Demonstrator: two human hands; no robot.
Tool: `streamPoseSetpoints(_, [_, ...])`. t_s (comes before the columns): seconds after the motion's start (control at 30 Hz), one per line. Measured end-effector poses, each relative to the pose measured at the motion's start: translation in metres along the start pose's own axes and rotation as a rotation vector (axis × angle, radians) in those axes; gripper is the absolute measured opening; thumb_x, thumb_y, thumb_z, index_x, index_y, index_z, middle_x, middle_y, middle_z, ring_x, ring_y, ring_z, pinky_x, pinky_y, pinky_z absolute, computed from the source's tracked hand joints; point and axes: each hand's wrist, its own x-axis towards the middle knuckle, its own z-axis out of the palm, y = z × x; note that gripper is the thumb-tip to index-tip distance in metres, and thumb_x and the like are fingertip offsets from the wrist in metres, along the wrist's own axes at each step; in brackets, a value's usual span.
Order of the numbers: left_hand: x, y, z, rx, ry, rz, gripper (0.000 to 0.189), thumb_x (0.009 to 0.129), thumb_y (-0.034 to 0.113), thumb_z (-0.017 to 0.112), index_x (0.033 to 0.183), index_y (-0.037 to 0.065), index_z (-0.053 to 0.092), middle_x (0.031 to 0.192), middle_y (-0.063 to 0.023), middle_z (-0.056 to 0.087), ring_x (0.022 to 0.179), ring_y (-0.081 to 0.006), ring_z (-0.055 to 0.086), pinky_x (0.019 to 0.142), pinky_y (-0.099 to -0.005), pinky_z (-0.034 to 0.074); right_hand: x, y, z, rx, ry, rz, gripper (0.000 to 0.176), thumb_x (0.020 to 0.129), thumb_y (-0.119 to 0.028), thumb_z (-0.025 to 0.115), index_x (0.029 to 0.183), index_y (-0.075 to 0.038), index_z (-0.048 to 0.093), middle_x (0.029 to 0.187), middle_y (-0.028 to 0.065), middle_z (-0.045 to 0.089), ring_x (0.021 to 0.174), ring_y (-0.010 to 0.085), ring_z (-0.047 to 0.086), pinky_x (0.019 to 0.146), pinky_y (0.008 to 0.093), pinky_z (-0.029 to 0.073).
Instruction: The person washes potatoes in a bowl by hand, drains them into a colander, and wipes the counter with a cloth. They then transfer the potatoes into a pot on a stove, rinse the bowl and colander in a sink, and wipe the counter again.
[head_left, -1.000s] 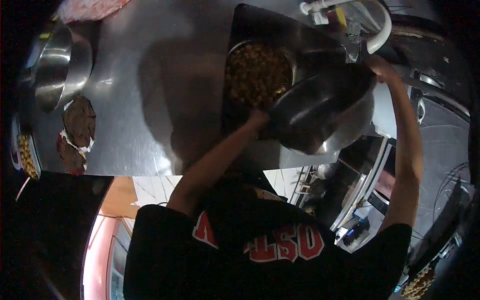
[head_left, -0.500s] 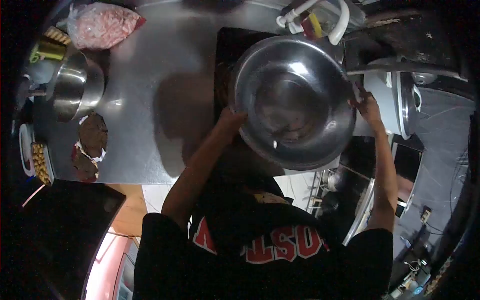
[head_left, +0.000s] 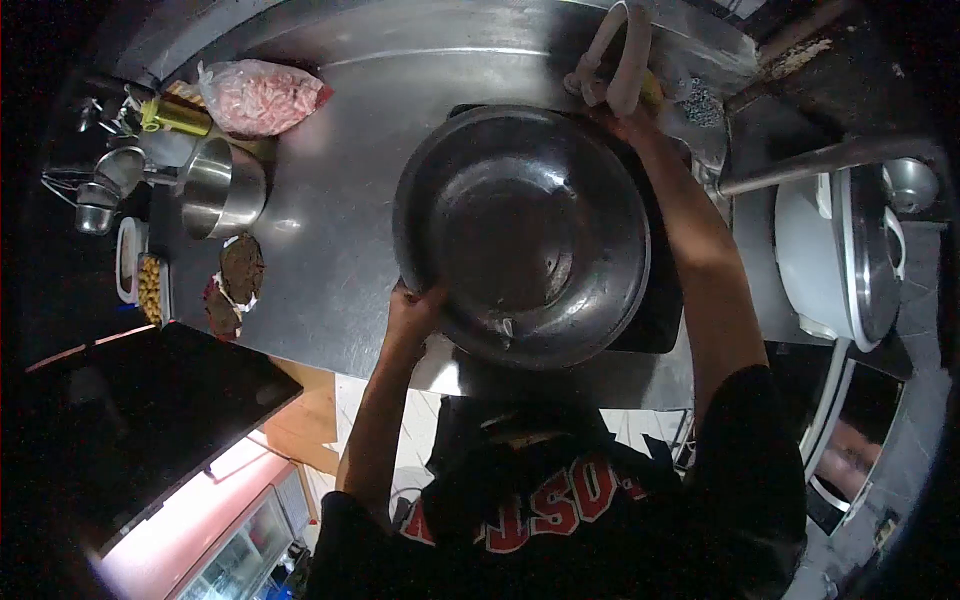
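Note:
A large, wide metal bowl (head_left: pixel 500 225) is tilted toward me above a black rectangular area (head_left: pixel 665 300) of the steel counter. A small pale bit clings low inside it. My left hand (head_left: pixel 415 305) grips its lower left rim, thumb over the edge. My right hand (head_left: pixel 625 122) is off the near right rim and reaches past the bowl's far right side, right below the white tap spout (head_left: pixel 630 70). Its fingers are dark and partly hidden by the spout.
On the counter's left lie a bag of pinkish pieces (head_left: pixel 262 97), a steel pot (head_left: pixel 225 190) and brown lumps on wrapping (head_left: pixel 240 270). A tray of small yellow pieces (head_left: pixel 150 290) sits at its left edge. A white lidded cooker (head_left: pixel 825 255) stands right, beside a metal rail (head_left: pixel 830 165).
My right hand has let go of the bowl's right rim and moved up to the tap. The bowl, still in my left hand, has shifted left in view. The camera view has turned.

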Motion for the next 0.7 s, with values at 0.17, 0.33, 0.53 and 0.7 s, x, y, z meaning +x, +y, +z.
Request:
streamPoseSetpoints(0.17, [-0.01, -0.01, 0.007, 0.004, 0.052, 0.019, 0.034, 0.069, 0.007, 0.053, 0.103, -0.001, 0.049, 0.084, -0.0072, 0.058, 0.075, -0.0157, 0.055, 0.06, -0.0289, 0.046, -0.014, 0.02, 0.013, 0.504, 0.082, 0.128, 0.043, 0.076, -0.028, 0.062, 0.11, -0.007, 0.048, 0.101, 0.0088, 0.055, 0.094, 0.0246, 0.054, 0.078, 0.0385, 0.045])
streamPoseSetpoints(0.33, [-0.016, -0.011, 0.015, -0.026, 0.035, -0.011, 0.038, 0.071, 0.002, 0.05, 0.108, 0.0, 0.045, 0.091, -0.009, 0.057, 0.077, -0.0171, 0.056, 0.061, -0.0308, 0.048, -0.076, -0.018, 0.054, 1.338, 0.264, 0.188, 0.036, 0.079, -0.03, 0.057, 0.105, -0.005, 0.05, 0.099, 0.0106, 0.054, 0.099, 0.0204, 0.05, 0.08, 0.0345, 0.041])
streamPoseSetpoints(0.53, [-0.025, 0.002, 0.023, -0.067, 0.038, 0.095, 0.037, 0.075, -0.003, 0.047, 0.111, -0.002, 0.042, 0.098, -0.0132, 0.056, 0.087, -0.0207, 0.055, 0.068, -0.0335, 0.049, -0.185, -0.092, 0.136, 0.896, -0.165, 0.708, 0.037, 0.08, -0.028, 0.053, 0.11, -0.007, 0.049, 0.109, 0.011, 0.05, 0.108, 0.0251, 0.042, 0.09, 0.0408, 0.033])
streamPoseSetpoints(0.7, [-0.021, -0.001, 0.029, 0.108, -0.086, 0.161, 0.038, 0.075, 0.003, 0.054, 0.112, -0.001, 0.044, 0.099, -0.0109, 0.055, 0.082, -0.0205, 0.053, 0.071, -0.0298, 0.043, -0.178, -0.058, 0.263, 1.846, -0.296, 0.85, 0.038, 0.08, -0.027, 0.049, 0.113, -0.008, 0.048, 0.118, 0.0113, 0.046, 0.116, 0.0291, 0.035, 0.097, 0.0461, 0.025])
